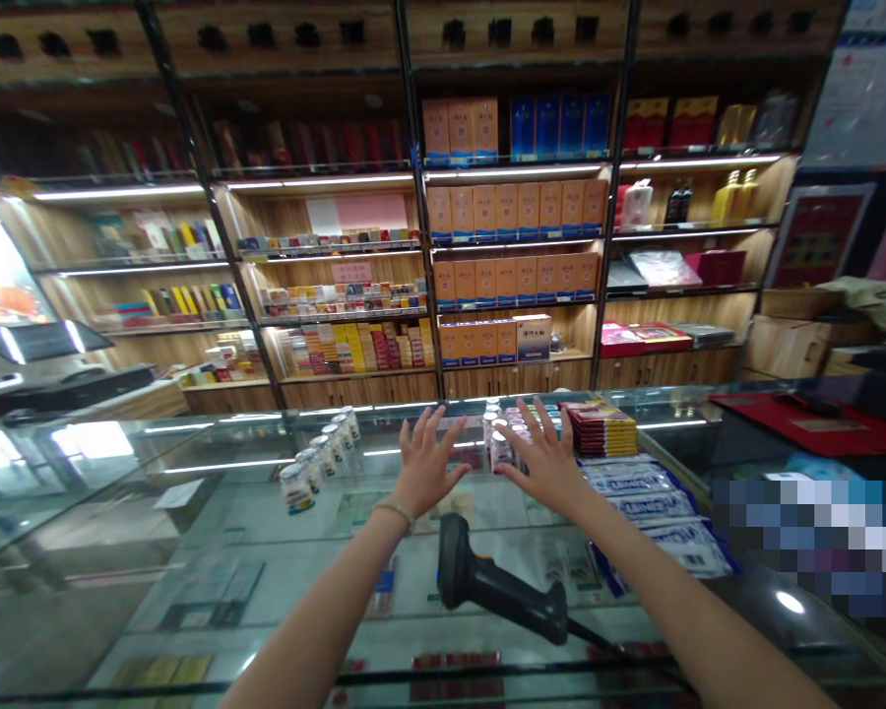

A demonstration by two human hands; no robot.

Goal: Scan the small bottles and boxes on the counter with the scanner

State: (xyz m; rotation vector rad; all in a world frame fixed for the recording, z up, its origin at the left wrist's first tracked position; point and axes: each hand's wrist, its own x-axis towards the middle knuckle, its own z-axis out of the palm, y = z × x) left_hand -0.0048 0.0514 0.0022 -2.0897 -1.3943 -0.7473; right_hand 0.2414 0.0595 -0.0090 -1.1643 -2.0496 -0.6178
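My left hand (426, 465) is over the glass counter (251, 532), fingers spread, holding nothing. To its right, my right hand (544, 463) is also spread and bare, nearest to a group of small white-lidded containers (499, 448). A black barcode scanner (498, 586) lies on the glass between my forearms, its cable running to the right. Left of my left hand stands a slanting row of small white-lidded bottles (321, 458). Beyond my right hand are stacked red and yellow packets (601, 430), with blue and white packs (646, 507) in front of them.
Wooden shelves (513, 372) with boxes and packets stand behind the counter. At the right lies a red mat (819, 423) with a dark object on it. A monitor (40, 340) is at the far left. More goods show beneath the glass.
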